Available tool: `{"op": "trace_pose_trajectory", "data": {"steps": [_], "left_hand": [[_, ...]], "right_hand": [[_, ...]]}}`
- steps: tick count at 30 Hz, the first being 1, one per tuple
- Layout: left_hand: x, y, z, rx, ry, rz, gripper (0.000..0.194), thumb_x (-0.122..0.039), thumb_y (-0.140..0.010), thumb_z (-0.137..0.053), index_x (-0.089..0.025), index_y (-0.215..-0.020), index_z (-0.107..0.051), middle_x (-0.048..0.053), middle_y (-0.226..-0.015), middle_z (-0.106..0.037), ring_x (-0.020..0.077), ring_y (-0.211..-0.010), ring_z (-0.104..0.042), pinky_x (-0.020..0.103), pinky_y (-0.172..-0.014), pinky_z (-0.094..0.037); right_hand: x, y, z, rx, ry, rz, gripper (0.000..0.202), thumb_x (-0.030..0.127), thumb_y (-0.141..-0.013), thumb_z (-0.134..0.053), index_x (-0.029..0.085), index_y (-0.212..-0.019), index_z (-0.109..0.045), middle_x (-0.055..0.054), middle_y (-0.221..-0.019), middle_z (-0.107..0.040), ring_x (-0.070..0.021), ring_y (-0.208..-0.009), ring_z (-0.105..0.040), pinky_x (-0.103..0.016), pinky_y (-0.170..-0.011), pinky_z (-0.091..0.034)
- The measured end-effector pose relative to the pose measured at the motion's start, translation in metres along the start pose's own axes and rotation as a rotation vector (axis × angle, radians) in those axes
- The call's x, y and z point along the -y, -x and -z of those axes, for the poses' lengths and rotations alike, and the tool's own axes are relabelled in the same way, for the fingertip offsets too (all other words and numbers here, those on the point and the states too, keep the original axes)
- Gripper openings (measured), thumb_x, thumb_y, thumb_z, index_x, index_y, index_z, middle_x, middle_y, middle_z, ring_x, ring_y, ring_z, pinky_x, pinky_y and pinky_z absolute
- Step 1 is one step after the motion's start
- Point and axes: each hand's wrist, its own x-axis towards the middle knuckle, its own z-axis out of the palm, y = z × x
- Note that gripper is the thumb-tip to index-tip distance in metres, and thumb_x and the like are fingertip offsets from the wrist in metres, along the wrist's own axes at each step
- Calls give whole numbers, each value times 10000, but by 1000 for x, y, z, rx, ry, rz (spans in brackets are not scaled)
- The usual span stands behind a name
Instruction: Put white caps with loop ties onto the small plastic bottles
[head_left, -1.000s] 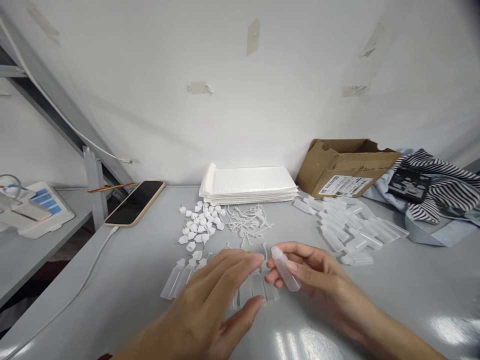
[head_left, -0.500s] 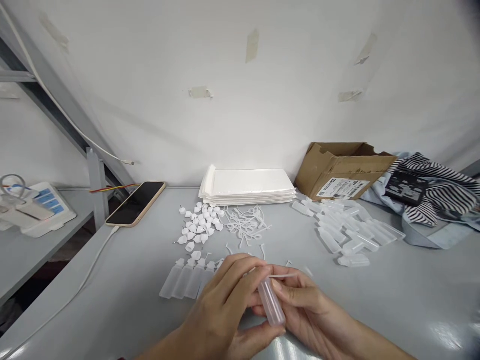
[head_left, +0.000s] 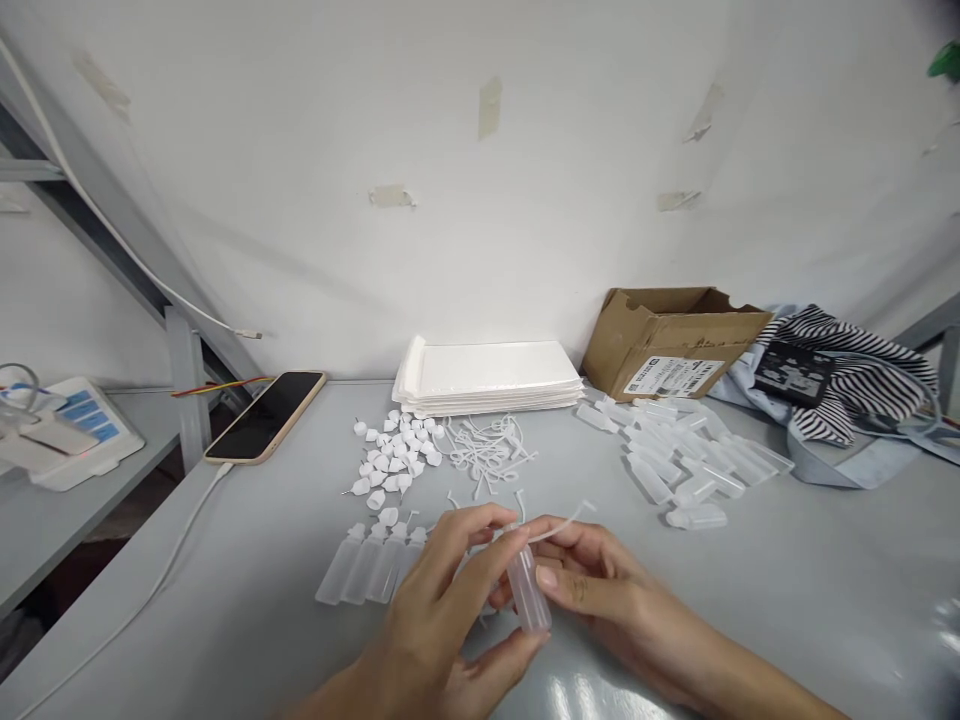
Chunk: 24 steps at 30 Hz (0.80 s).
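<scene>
A translucent plastic bottle (head_left: pixel 529 592) is held upright and slightly tilted between both hands. My left hand (head_left: pixel 457 600) grips it, with fingers at its neck and the thumb under its base. My right hand (head_left: pixel 592 585) pinches the bottle's side with thumb and fingers. A thin white strap (head_left: pixel 562 523) sticks out to the right from the bottle's neck, which the fingers mostly hide. Left of my left hand, several bottles (head_left: pixel 341 567) lie in a row. Behind them are a pile of white caps (head_left: pixel 397 450) and a heap of white straps (head_left: pixel 487 448).
Loose bottles (head_left: pixel 675 445) lie at the right before a cardboard box (head_left: pixel 667 345). White padded envelopes (head_left: pixel 491 370) are stacked by the wall. A phone (head_left: pixel 266 415) with a cable lies at the left, and striped cloth (head_left: pixel 862 380) at the far right.
The strap at the bottle's neck now rises and points up to the right. My right fingers have loosened somewhat around the bottle. The whole view has shifted slightly.
</scene>
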Motion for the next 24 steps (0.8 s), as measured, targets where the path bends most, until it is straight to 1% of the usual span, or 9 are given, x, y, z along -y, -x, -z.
{"op": "trace_pose_trajectory", "data": {"steps": [2, 4, 8, 10, 12, 14, 16, 20, 24], "left_hand": [[0, 0, 1, 6, 26, -14, 516, -118, -772, -623, -175, -1264, -477, 127, -1183, -549, 219, -1067, -574, 314, -858, -556], [1, 1, 0, -1, 45, -50, 532, -93, -775, -605, -160, -1281, -457, 133, -1175, -549, 215, -1073, -571, 312, -866, -553], [2, -1, -1, 47, 37, -109, 512, -63, -792, -572, -135, -1283, -448, 146, -1177, -555, 207, -1096, -563, 303, -907, -528], [3, -4, 0, 78, 35, -123, 490, -83, -805, -563, -130, -1278, -441, 145, -1170, -562, 203, -1095, -565, 295, -917, -520], [4, -7, 0, 126, 22, -94, 489, -111, -811, -579, -157, -1274, -425, 132, -1178, -565, 204, -1102, -564, 303, -922, -518], [5, -12, -2, 197, -5, -24, 508, -128, -805, -606, -202, -1264, -404, 113, -1209, -556, 213, -1129, -552, 333, -936, -513], [6, -16, -6, 249, -13, 58, 525, -150, -798, -627, -238, -1253, -381, 95, -1224, -551, 223, -1143, -546, 373, -947, -507], [6, -22, -18, 307, 3, 208, 631, -208, -788, -653, -264, -1304, -293, 91, -1248, -541, 244, -1157, -540, 418, -937, -512], [7, -22, -27, 349, -31, 206, 698, -165, -781, -636, -244, -1343, -231, 118, -1286, -516, 267, -1200, -505, 451, -956, -492]], "right_hand": [[2, 1, 0, 3, 93, 8, 277, 339, -824, -647, 193, -1059, -648, -43, -853, -684, -170, -850, -638, -317, -818, -448], [4, 3, 0, -48, 229, 29, 309, 394, -787, -673, 202, -1028, -649, -35, -851, -671, -167, -816, -626, -302, -761, -460], [7, 5, -1, -312, 576, 198, 308, 410, -673, -756, 211, -891, -666, -31, -894, -655, -180, -842, -606, -266, -686, -474], [11, 4, 2, -428, 662, 250, 245, 377, -694, -745, 209, -852, -663, -24, -844, -657, -168, -808, -609, -244, -637, -481], [16, 2, 8, -478, 679, 262, 191, 368, -737, -712, 198, -802, -658, -15, -751, -652, -139, -686, -600, -219, -547, -474], [23, 0, 17, -449, 708, 268, 194, 372, -761, -691, 182, -750, -654, -11, -677, -640, -123, -594, -579, -210, -487, -468], [32, 0, 27, -373, 830, 318, 190, 357, -792, -666, 174, -741, -659, -17, -661, -638, -124, -575, -582, -216, -480, -473], [42, 4, 40, -184, 1326, 532, 165, 240, -898, -545, 176, -888, -697, -58, -793, -660, -138, -680, -606, -248, -589, -478], [38, 5, 43, -116, 1670, 553, 233, 126, -914, -478, 158, -887, -707, -61, -761, -645, -154, -701, -571, -287, -654, -446]]}}
